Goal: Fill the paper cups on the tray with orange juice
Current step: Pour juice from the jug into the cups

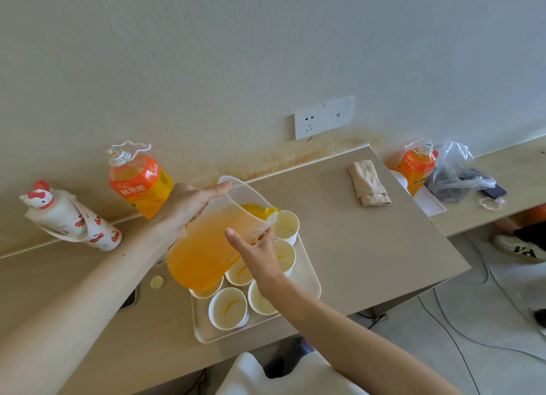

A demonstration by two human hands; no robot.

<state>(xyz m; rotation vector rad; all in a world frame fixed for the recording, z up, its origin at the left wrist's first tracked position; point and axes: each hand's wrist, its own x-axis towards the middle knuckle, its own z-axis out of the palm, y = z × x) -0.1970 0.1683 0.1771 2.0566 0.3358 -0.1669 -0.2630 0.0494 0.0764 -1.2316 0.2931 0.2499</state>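
A clear plastic pitcher [204, 247] of orange juice is tilted, its spout over the farthest paper cup [288, 225]. My left hand [189, 207] grips the pitcher at its handle side, thumb along the rim. My right hand [257, 253] holds the pitcher's front below the spout, thumb on its side and fingers behind it. Several white paper cups stand on a pale tray [313, 279]; the near cup [227, 307] has only a smear of juice inside. One cup is partly hidden under the pitcher.
An orange juice bottle [139, 182] and a cartoon-cat bottle [68, 217] stand by the wall at left. A folded cloth [369, 182] lies at the back right, with a second juice bottle [416, 167] and a plastic bag [455, 173] beyond. A phone [128, 300] lies left of the tray.
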